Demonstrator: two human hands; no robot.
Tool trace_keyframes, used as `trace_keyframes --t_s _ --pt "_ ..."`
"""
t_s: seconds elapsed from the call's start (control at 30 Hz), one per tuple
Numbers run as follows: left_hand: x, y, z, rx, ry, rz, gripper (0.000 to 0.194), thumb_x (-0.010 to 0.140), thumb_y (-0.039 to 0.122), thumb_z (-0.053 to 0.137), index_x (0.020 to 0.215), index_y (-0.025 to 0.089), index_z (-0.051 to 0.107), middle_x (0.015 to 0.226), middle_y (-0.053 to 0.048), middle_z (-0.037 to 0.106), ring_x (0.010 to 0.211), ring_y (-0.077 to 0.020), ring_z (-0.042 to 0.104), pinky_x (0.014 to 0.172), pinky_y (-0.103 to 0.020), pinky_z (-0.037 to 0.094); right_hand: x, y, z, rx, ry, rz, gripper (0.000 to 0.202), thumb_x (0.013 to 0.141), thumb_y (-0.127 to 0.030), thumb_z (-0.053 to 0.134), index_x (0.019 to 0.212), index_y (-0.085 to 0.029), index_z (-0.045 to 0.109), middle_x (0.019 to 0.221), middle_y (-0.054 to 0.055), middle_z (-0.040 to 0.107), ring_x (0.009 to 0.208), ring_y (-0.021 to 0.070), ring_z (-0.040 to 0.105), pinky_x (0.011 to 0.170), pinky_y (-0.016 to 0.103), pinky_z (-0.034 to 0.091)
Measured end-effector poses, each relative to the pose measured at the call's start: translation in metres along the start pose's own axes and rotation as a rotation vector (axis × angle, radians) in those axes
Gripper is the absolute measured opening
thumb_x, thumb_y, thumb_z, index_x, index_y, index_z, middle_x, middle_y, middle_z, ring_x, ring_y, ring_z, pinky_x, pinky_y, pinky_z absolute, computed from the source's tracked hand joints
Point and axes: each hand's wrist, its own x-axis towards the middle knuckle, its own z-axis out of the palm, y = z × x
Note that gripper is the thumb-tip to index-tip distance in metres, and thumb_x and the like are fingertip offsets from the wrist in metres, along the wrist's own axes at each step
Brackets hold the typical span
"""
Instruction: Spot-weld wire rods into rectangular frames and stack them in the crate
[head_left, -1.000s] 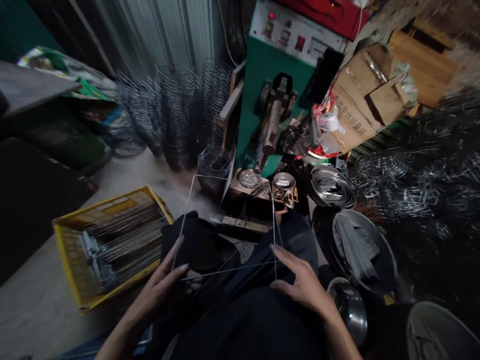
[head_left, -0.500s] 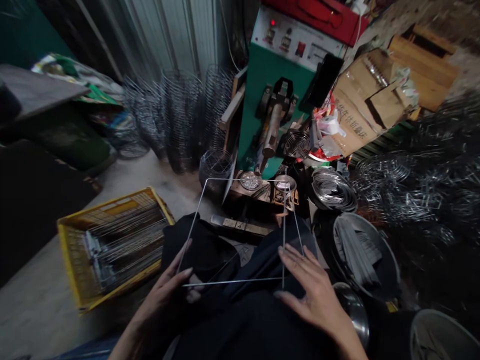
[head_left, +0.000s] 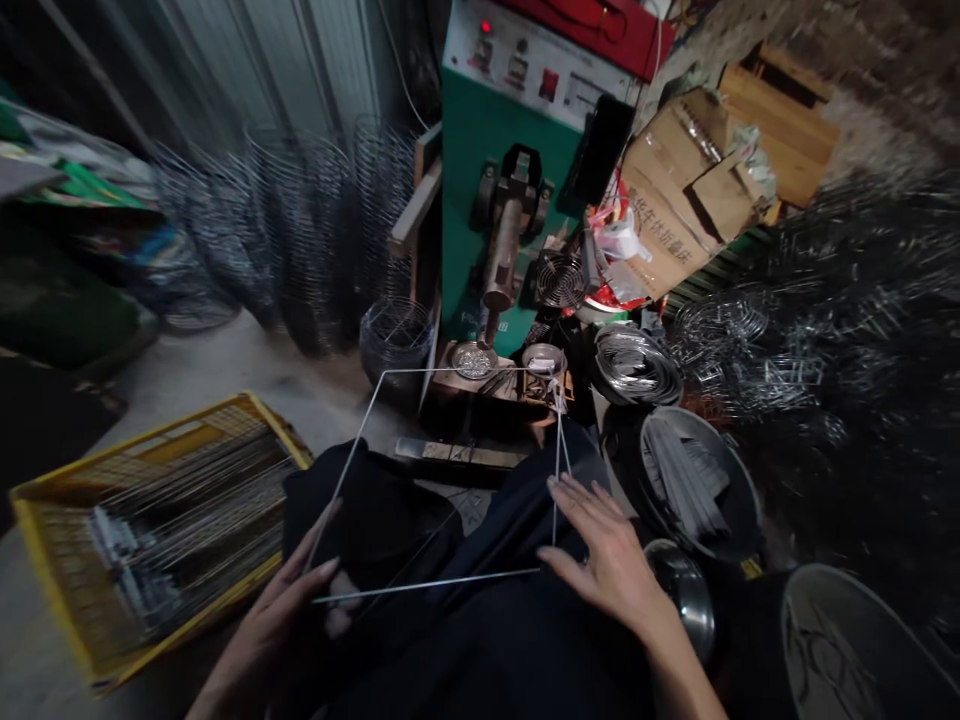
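A thin metal wire frame point(head_left: 427, 585), bent into a rough four-sided shape, spans the space over my lap. My left hand point(head_left: 289, 595) is closed round its near left corner, with the thumb and fingertips on the wire. My right hand point(head_left: 607, 550) grips the right side, thumb on the near side and fingers stretched along the wire. The frame's far edge passes in front of a dish of small metal pieces point(head_left: 474, 361). Beyond it stands a green machine point(head_left: 469, 230) with a thick metal arm point(head_left: 504, 255) pointing down towards the dishes.
On the left sits a yellow crate point(head_left: 169, 440) holding wire pieces. Stacked wire baskets point(head_left: 300, 240) stand behind. To the right are coiled metal strips point(head_left: 637, 365), a tub of flat strips point(head_left: 739, 450), a metal bowl point(head_left: 686, 600) and a cardboard box point(head_left: 675, 210).
The view has turned, so the surroundings sit further left. My left hand has moved left and nearer with its corner of the wire frame; my right hand keeps its hold.
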Motion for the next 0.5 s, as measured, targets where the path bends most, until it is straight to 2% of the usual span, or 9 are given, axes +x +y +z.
trace_keyframes --t_s 0.1,0.2,0.37,0.5 --pt "0.005 -0.011 -0.005 -0.067 -0.007 -0.045 0.115 0.066 0.031 0.084 0.158 0.027 0.015 0.055 0.002 0.063 0.039 -0.0144 0.053 0.039 -0.021 0.044 -0.008 -0.003 -0.017 -0.016 0.094 -0.047 0.070 0.091 -0.038 0.064 0.152 -0.024 0.034 0.147 0.011 0.051 0.140 0.0275 0.043 0.117 0.055 0.032" --pt "0.006 -0.012 0.004 -0.056 -0.060 -0.042 0.111 0.071 0.033 0.080 0.158 0.025 0.011 0.058 0.000 0.065 0.042 -0.0162 0.056 0.041 -0.022 0.045 -0.007 -0.005 -0.023 -0.053 0.138 -0.056 0.069 0.092 -0.037 0.063 0.152 -0.025 0.032 0.146 0.010 0.052 0.139 0.0277 0.043 0.118 0.058 0.028" --pt "0.002 0.003 0.022 0.023 -0.107 -0.029 0.105 0.076 0.036 0.075 0.159 0.024 0.011 0.060 -0.003 0.067 0.045 -0.0179 0.059 0.043 -0.024 0.047 0.001 -0.007 -0.006 -0.040 -0.002 -0.046 0.067 0.092 -0.040 0.062 0.151 -0.024 0.036 0.147 0.011 0.051 0.140 0.0283 0.042 0.116 0.059 0.030" --pt "-0.003 0.007 0.023 0.061 -0.105 -0.003 0.103 0.078 0.036 0.073 0.159 0.023 0.010 0.060 -0.002 0.066 0.045 -0.0159 0.057 0.043 -0.022 0.046 0.004 -0.005 0.007 -0.001 -0.032 -0.020 0.065 0.090 -0.038 0.063 0.149 -0.024 0.040 0.146 0.011 0.052 0.139 0.0283 0.043 0.116 0.059 0.030"
